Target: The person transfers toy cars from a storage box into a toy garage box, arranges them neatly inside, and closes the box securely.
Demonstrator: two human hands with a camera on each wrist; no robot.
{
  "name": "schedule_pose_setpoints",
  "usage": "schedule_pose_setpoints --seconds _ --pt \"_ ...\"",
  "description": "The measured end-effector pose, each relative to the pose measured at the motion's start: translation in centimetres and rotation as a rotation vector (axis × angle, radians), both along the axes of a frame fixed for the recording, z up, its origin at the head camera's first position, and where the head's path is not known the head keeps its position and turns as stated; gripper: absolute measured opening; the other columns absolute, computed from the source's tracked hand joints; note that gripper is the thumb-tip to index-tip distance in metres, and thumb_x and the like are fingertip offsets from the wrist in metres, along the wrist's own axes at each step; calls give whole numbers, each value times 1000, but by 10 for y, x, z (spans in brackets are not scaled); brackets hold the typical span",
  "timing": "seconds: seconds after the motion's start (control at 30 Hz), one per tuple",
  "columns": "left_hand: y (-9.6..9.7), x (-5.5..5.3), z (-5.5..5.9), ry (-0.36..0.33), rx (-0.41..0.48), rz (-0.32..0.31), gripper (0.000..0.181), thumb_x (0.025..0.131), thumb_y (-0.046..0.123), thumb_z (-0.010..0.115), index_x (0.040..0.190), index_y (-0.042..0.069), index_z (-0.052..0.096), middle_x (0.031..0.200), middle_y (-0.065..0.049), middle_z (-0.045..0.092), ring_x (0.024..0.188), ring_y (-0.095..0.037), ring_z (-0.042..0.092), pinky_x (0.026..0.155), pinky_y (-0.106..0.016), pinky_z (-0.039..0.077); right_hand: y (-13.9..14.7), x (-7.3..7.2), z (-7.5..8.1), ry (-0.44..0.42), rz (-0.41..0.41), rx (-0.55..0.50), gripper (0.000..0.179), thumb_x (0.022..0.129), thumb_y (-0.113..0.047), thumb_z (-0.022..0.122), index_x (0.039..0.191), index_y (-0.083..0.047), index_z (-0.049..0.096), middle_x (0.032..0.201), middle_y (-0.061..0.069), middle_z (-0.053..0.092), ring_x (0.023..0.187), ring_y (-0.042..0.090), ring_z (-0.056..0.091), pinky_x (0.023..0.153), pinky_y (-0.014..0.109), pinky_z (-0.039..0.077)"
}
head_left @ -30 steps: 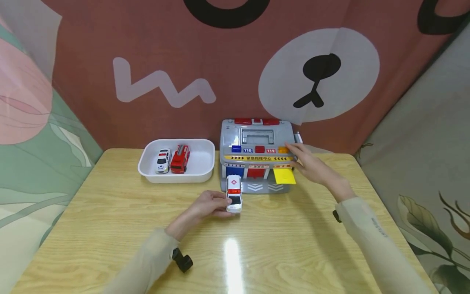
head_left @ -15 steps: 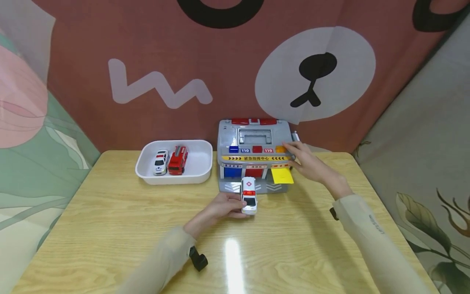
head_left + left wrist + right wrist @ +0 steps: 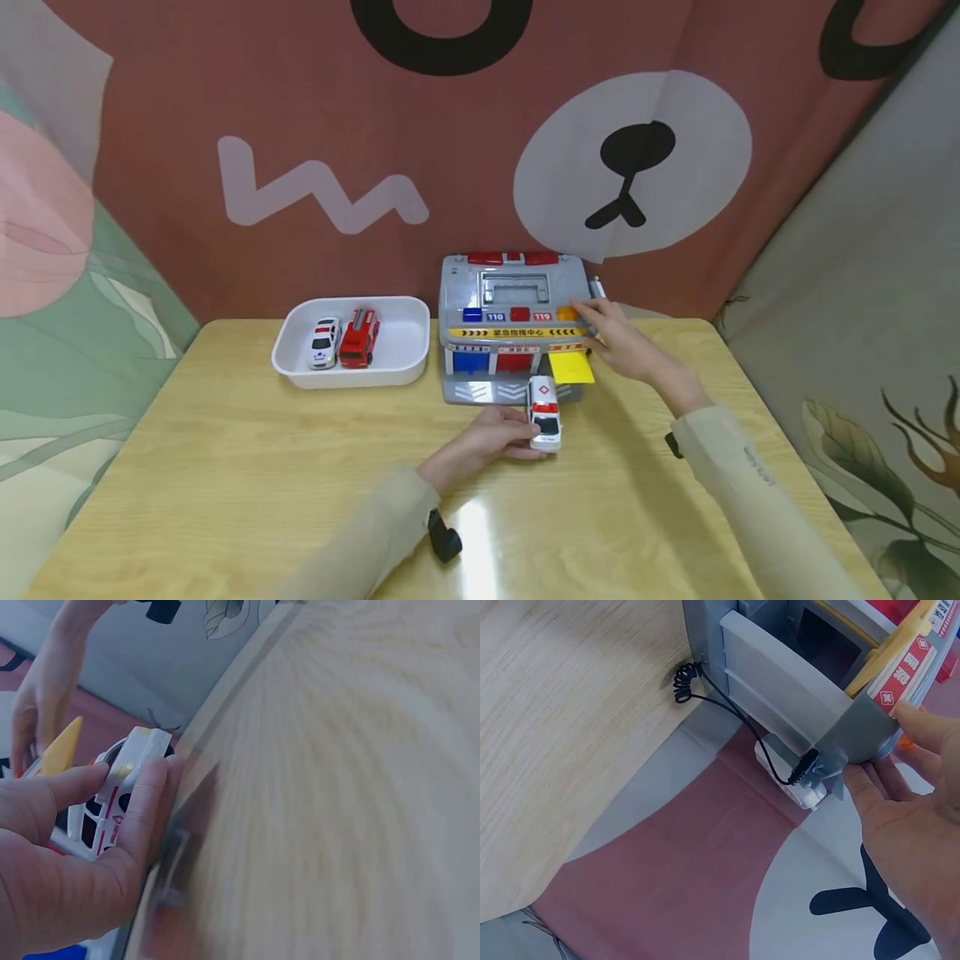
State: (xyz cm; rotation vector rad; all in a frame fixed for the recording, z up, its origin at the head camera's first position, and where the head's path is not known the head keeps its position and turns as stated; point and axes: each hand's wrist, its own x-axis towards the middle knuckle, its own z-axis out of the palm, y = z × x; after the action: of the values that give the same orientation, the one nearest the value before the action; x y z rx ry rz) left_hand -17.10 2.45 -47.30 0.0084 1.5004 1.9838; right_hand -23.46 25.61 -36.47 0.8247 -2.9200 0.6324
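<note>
My left hand grips a white toy ambulance with a red roof light. Its rear points at the toy garage, over the front ramp. In the left wrist view the thumb and fingers pinch the ambulance from both sides, low over the table. The garage's yellow door is swung up, while its blue door and red door are down. My right hand holds the roof's front right corner, a finger at the orange button and the thumb on the front edge.
A white tray left of the garage holds a toy police car and a red toy fire engine. A coiled black cord hangs at the garage's side. A printed curtain stands behind the table.
My left hand has carried the ambulance rightward, from before the blue door to near the yellow one. The right hand keeps its place on the garage; the head view has shifted slightly.
</note>
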Motion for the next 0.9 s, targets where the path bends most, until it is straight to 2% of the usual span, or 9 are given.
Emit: schedule_pose_setpoints --seconds 0.13,0.27,0.43,0.6,0.9 --pt "19 3 -6 -9 35 -6 27 90 -8 60 114 -18 55 99 -27 66 89 -36 68 76 -36 57 2 1 -2 -4 -11 -5 62 94 1 59 148 4 30 138 26 35 123 39 36 102 51 39" --pt "31 -2 -8 -16 48 -7 26 90 -7 60 114 -17 55 99 -26 66 89 -35 68 76 -37 57 3 0 -2 2 -19 -6 62 94 1 59 148 4 30 138 26 36 123 38 36 103 51 39" --pt "36 -6 -10 -32 26 29 28 89 -6 63 115 -14 54 98 -24 67 86 -33 69 75 -35 57 0 2 -6 -6 -11 -18 60 93 3 59 147 5 31 137 26 37 123 38 37 103 52 38" --pt "40 -7 -12 -11 37 45 32 90 -4 62 118 -16 52 101 -25 67 88 -31 69 79 -37 56 -4 3 -11 4 -2 -25 58 94 2 59 146 6 33 135 25 39 122 37 38 102 51 39" --pt "50 -15 -7 14 44 96 33 91 -1 63 120 -14 53 103 -21 65 86 -25 68 80 -37 56 -4 3 -4 15 -26 -32 59 92 4 60 145 6 35 135 26 38 122 38 36 103 52 37"
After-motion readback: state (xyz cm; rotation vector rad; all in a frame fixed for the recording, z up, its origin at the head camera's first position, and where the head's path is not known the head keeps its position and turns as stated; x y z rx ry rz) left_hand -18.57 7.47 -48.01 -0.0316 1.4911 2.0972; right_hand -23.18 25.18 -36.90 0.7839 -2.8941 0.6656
